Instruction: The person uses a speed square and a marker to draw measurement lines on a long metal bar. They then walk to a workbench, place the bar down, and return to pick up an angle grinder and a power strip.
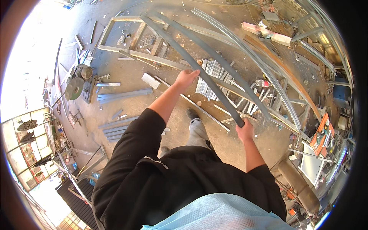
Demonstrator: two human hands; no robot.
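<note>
Scrap-strewn concrete floor [153, 96] lies below as the left hand [186, 76] and right hand [245, 130] both grasp one long grey metal bar [203, 73], carried above a welded frame [126, 48].

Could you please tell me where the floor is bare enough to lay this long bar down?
Both hands, left and right, hold the bar. Bare floor lies by the shoe, between the grey offcuts and the thin strip. It is crowded ahead: the frame, curved rails and short profiles.
</note>
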